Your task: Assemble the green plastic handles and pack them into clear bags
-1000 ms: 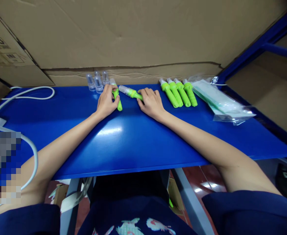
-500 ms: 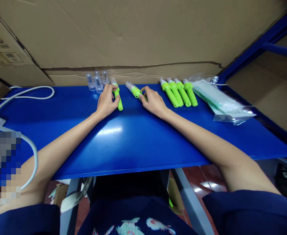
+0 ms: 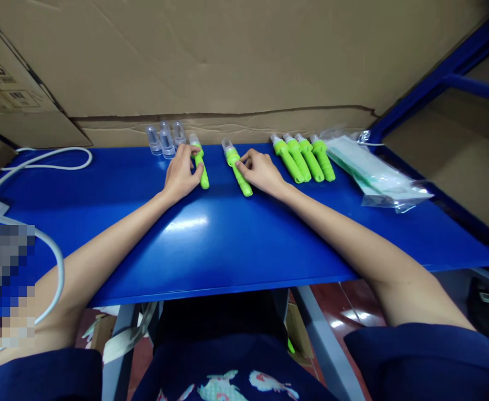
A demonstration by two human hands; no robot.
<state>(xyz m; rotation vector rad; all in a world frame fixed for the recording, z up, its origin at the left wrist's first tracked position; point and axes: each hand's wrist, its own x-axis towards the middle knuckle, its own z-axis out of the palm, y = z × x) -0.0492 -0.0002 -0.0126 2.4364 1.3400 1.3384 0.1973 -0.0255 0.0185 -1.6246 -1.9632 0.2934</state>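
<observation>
My left hand has its fingers and thumb around a lime-green stick with a clear cap, which lies on the blue tabletop with its cap toward the back. My right hand pinches a second green stick with a clear cap just below its collar; the thumb shows against its side. This one slants, cap end to the back left. Several clear caps stand close together behind and left of my left hand. To the right of my right hand, several more green capped sticks lie side by side.
A clear plastic bag with white and green contents lies at the right. Cardboard walls the back of the blue table. A white cable loops at the left, and a blue metal frame rises at the right.
The stick at my right hand has turned, its cap end shifting right and its lower end now showing beside the fingers. My left hand and its stick have stayed put.
</observation>
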